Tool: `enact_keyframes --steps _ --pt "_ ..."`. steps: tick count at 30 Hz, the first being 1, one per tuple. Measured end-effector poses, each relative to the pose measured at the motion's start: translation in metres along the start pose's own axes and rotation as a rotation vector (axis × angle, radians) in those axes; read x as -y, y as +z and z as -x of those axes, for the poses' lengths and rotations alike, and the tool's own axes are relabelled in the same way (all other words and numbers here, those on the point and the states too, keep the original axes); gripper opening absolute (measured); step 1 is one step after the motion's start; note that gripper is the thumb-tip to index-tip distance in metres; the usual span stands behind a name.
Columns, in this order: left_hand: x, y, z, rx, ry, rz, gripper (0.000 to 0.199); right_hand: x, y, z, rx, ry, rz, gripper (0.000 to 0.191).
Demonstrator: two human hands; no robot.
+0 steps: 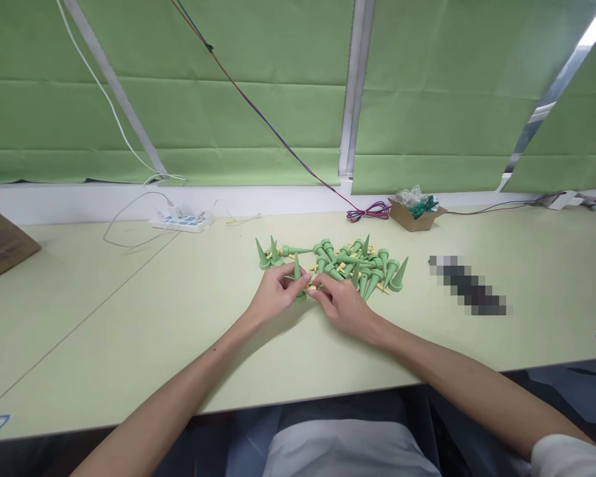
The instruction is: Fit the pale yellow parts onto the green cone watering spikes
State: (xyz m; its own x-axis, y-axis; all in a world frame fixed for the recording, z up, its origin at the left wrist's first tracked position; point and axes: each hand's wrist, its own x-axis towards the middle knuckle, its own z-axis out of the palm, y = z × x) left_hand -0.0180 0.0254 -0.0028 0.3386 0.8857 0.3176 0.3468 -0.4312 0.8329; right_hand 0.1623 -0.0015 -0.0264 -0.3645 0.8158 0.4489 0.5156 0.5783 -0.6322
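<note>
Pinching, left hand (277, 291): thumb and fingers nearly closed around a green spike (297, 268), its tip pointing up above the fingertips; broad end low, partly hidden by the hand.
Pinching, right hand (346, 306): thumb and index finger brought together on a small yellow piece (312, 289), mostly covered by the fingertips. It sits just beside the green spike; whether the two touch, cannot tell.
Hand spacing: fingertips nearly meeting, low over the table (179, 351); the forearms spread apart toward the near edge.
Main pile (352, 260): green spiked parts, just beyond and around the right hand, lying at mixed angles, some tips upward; yellow bits mixed in, count not clear.
Smaller group (263, 260): a few like parts just beyond the left hand, two tips upward, one part lying flat toward the main pile.
Right of pile: dark pixelated object (469, 286) lying aslant, well apart; identity cannot be told.
Back edge, right: open cardboard box (412, 222) containing clear plastic (410, 196) and dark green material (424, 207); coiled red and blue wire (370, 212) just left of it.
Back edge, left: white power strip (183, 222) with a plug in it.
Far left: brown object (4, 245), cut off by the view.
Behind: green blinds (253, 119).
</note>
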Motion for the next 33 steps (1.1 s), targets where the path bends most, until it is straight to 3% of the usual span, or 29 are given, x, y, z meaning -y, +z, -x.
enact_keyframes --steps 33 --pt "-0.0029 -0.0016 0.0018 0.029 0.014 -0.055 0.026 -0.0051 0.0052 0.0002 0.003 -0.034 0.063 0.028"
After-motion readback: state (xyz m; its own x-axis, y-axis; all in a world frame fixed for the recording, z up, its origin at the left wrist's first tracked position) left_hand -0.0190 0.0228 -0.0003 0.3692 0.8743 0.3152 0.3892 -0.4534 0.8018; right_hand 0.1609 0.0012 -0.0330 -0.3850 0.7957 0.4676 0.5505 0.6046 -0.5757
